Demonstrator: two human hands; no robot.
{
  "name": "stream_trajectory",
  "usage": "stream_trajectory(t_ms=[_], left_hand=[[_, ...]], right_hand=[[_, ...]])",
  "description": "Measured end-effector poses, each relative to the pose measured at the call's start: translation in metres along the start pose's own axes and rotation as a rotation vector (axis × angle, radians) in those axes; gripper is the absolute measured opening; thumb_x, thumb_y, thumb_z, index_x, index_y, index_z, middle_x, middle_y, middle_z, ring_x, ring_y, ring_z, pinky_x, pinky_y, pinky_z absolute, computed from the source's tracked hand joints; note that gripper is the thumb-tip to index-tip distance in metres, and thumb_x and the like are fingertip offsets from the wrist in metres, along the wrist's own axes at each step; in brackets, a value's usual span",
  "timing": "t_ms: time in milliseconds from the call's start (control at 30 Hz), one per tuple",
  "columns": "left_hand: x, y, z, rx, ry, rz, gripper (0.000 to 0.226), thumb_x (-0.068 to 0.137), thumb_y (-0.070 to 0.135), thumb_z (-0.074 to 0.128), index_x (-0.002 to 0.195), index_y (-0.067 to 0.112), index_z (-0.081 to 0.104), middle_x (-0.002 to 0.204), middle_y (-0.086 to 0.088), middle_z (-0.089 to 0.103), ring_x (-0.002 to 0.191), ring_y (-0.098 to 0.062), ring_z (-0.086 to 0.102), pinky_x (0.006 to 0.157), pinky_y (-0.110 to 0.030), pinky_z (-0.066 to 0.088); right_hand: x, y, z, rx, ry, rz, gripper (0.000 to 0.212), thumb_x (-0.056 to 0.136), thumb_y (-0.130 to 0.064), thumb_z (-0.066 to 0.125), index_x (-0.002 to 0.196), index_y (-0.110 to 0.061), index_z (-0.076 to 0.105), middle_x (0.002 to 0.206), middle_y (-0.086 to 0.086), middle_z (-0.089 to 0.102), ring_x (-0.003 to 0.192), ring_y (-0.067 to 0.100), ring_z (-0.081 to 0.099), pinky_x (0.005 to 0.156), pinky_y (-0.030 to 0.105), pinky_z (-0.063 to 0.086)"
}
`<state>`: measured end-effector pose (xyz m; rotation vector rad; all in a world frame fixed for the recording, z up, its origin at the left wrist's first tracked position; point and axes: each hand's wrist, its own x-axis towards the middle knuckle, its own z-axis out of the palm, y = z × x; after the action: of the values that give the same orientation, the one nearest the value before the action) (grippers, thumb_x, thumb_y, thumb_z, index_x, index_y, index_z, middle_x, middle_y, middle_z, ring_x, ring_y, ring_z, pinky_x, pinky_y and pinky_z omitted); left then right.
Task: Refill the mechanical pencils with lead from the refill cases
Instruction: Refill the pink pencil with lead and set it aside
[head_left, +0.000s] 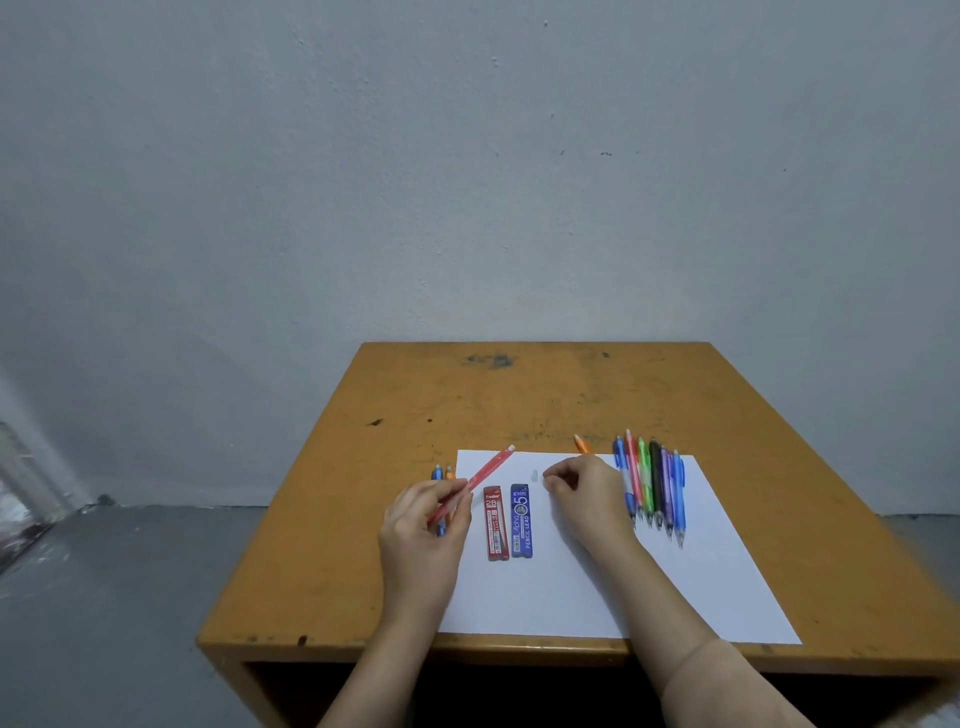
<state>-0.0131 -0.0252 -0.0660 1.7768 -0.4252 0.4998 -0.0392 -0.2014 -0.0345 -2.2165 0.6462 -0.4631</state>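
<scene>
My left hand (423, 525) grips a red mechanical pencil (485, 475), which slants up to the right with its white end highest. A red lead refill case (496, 522) and a blue one (521, 520) lie side by side on the white paper (597, 587). My right hand (584, 496) rests on the paper with fingers curled near a small pale piece (535, 474); whether it pinches anything is unclear. Several coloured pencils (652, 486) lie in a row at the right. An orange pencil (582, 444) lies beyond my right hand.
A blue pencil (437, 475) and an orange one (450, 474) lie left of the paper, partly hidden by my left hand. The brown wooden table (519, 395) stands against a grey wall, with grey floor to the left.
</scene>
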Motion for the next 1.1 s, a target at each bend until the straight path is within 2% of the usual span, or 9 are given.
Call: stream_trajectory(t_ms=[133,233,300,400,467,600,700,967,1100], left_hand=[[0.0,0.002,0.001,0.033,-0.008,0.06,0.017,0.078,0.01,0.075,0.092,0.02,0.074,0.089,0.022,0.063,0.089,-0.009,0.061,0.071,-0.046,0.054],[0.0,0.005,0.0,0.068,-0.007,0.093,0.017,0.077,0.008,0.076,0.091,0.018,0.074,0.088,0.026,0.06,0.09,0.001,0.057,0.071,-0.046,0.053],[0.0,0.007,-0.001,0.089,-0.006,0.116,0.017,0.076,0.007,0.076,0.09,0.016,0.074,0.088,0.027,0.059,0.091,0.005,0.055,0.071,-0.046,0.053],[0.0,0.009,-0.002,0.125,-0.006,0.149,0.017,0.075,0.006,0.077,0.089,0.015,0.074,0.088,0.029,0.057,0.092,0.009,0.053,0.072,-0.044,0.052],[-0.001,0.009,-0.002,0.136,-0.011,0.168,0.016,0.075,0.008,0.077,0.089,0.015,0.074,0.088,0.03,0.056,0.092,0.008,0.053,0.072,-0.042,0.052],[-0.001,0.009,-0.001,0.153,-0.021,0.2,0.016,0.076,0.01,0.077,0.091,0.015,0.074,0.089,0.029,0.056,0.093,0.009,0.052,0.071,-0.04,0.052],[-0.002,0.01,-0.001,0.158,-0.021,0.224,0.017,0.075,0.01,0.077,0.09,0.015,0.074,0.089,0.021,0.061,0.092,0.011,0.051,0.069,-0.04,0.051],[-0.002,0.007,-0.001,0.157,-0.032,0.243,0.016,0.075,0.014,0.075,0.091,0.014,0.074,0.089,0.018,0.063,0.092,0.008,0.052,0.07,-0.039,0.052],[-0.002,0.009,-0.001,0.145,-0.04,0.249,0.02,0.078,0.028,0.066,0.091,0.015,0.074,0.089,0.016,0.064,0.091,0.006,0.053,0.071,-0.036,0.051]], right_hand=[[-0.004,-0.002,-0.006,0.1,0.007,0.002,0.016,0.092,-0.007,0.057,0.081,-0.014,0.067,0.079,-0.004,0.062,0.073,0.002,0.052,0.058,0.003,0.033],[-0.005,-0.006,-0.012,0.141,-0.011,0.005,0.014,0.092,-0.007,0.058,0.088,-0.01,0.071,0.082,-0.001,0.064,0.08,0.009,0.055,0.068,0.016,0.038],[-0.006,-0.009,-0.016,0.148,-0.021,-0.022,0.012,0.092,-0.008,0.059,0.091,-0.009,0.071,0.084,0.0,0.065,0.08,0.009,0.056,0.074,0.018,0.038],[-0.008,-0.014,-0.022,0.169,-0.009,-0.058,0.012,0.092,-0.008,0.06,0.091,-0.011,0.071,0.083,-0.004,0.064,0.077,0.005,0.056,0.064,0.01,0.039],[-0.011,-0.018,-0.026,0.175,-0.007,-0.083,0.012,0.091,-0.008,0.06,0.09,-0.013,0.071,0.079,-0.007,0.063,0.072,0.0,0.054,0.059,0.007,0.036],[-0.015,-0.028,-0.032,0.221,-0.035,-0.102,0.015,0.091,-0.006,0.059,0.084,-0.016,0.068,0.071,-0.011,0.06,0.067,0.0,0.053,0.059,0.015,0.039],[-0.018,-0.032,-0.036,0.229,-0.047,-0.116,0.014,0.092,-0.006,0.058,0.087,-0.014,0.07,0.072,-0.012,0.061,0.068,0.0,0.054,0.058,0.01,0.04],[-0.022,-0.036,-0.038,0.23,-0.099,-0.128,0.016,0.092,-0.003,0.057,0.089,-0.01,0.07,0.07,-0.012,0.058,0.059,-0.003,0.05,0.054,0.004,0.039],[-0.022,-0.036,-0.038,0.22,-0.093,-0.135,0.014,0.092,-0.003,0.058,0.09,-0.008,0.071,0.072,-0.012,0.06,0.061,-0.004,0.051,0.053,0.003,0.037]])
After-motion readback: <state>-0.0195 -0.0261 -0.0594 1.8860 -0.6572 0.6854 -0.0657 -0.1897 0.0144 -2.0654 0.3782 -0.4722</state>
